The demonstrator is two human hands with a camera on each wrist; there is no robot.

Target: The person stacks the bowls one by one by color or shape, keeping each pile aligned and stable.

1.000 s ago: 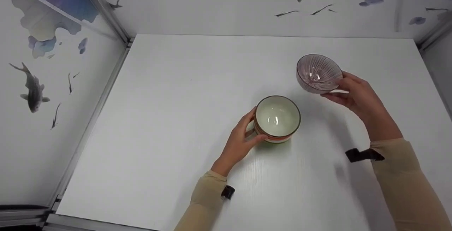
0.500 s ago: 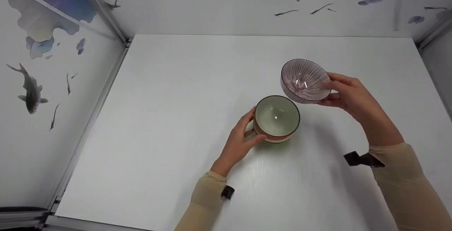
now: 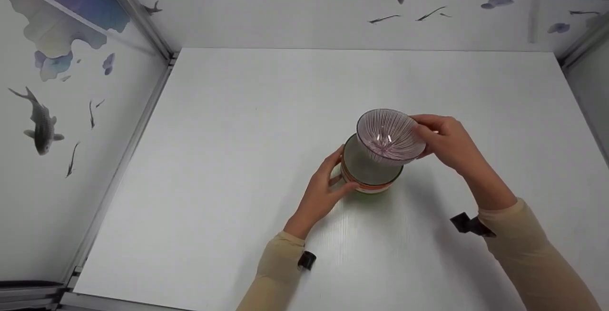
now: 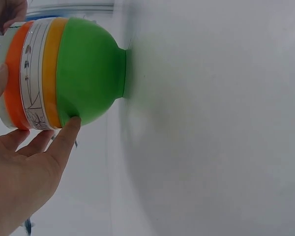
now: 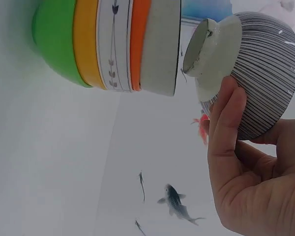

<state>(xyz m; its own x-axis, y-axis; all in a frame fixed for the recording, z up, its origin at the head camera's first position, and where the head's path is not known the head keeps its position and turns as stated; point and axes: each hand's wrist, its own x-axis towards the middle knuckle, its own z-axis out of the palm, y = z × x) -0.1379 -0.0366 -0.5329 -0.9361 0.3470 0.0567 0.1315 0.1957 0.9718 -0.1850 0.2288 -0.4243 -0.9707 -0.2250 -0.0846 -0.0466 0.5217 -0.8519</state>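
Note:
A stack of nested bowls stands upright on the white table. The left wrist view shows its lowest, a green bowl, with yellow, patterned white and orange bowls above. Uppermost is a pale bowl with a dark rim. My left hand holds the stack's left side, thumb and fingers spread around it. With thumb and fingers, my right hand grips a dark-striped bowl by its right side. This bowl is tilted above the stack, its foot apart from the pale bowl's rim in the right wrist view.
The white table extends around the stack. A back wall and a left wall, both printed with fish, border it, with metal framing at the corner.
My right hand has carried the striped bowl left and toward the body, from beyond the stack to over it. My left hand and the stack have stayed in place.

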